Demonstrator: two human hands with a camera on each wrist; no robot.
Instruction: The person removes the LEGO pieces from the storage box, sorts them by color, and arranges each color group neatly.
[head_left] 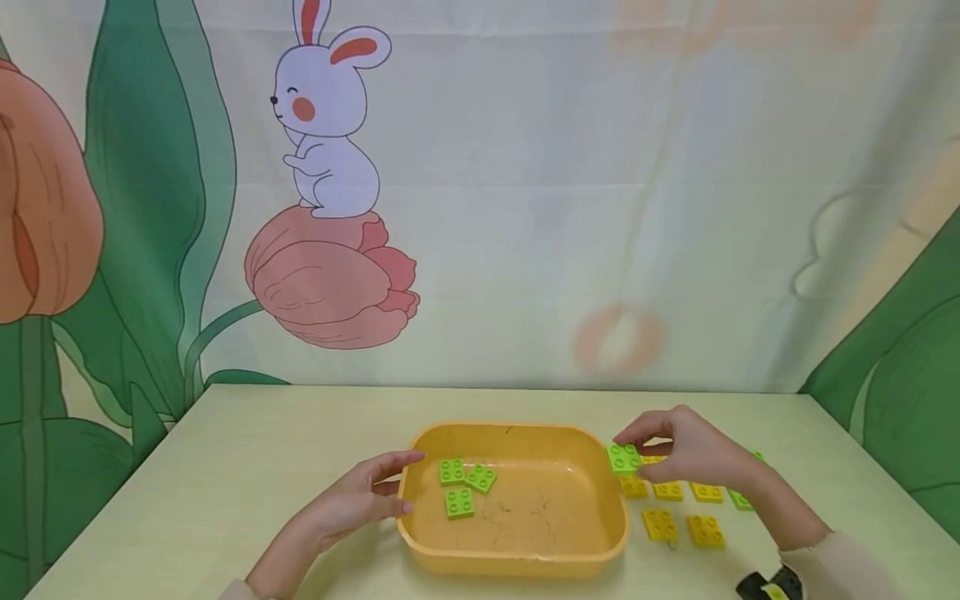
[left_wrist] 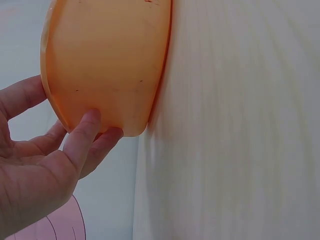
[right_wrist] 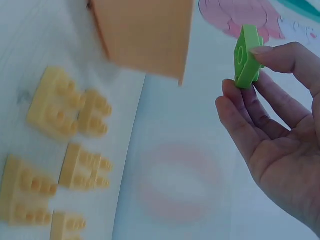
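My right hand (head_left: 705, 450) pinches a green toy building block (head_left: 624, 459) between fingers and thumb, raised by the tray's right rim. In the right wrist view the green block (right_wrist: 247, 57) is tilted, its hollow underside partly showing. The left hand (head_left: 348, 500) holds the left end of the yellow tray (head_left: 517, 560). In the left wrist view its fingers spread across the tray's (left_wrist: 107, 65) rim and outer end wall. Inside the tray, toward the left, lie three green blocks (head_left: 459, 502), studs up.
Right of the tray stand several yellow blocks (head_left: 706, 531) in rows, partly behind the right hand. A green block (head_left: 740, 500) shows beyond the right forearm. A printed cloth (head_left: 510, 208) with a rabbit hangs behind the pale table (head_left: 300, 425).
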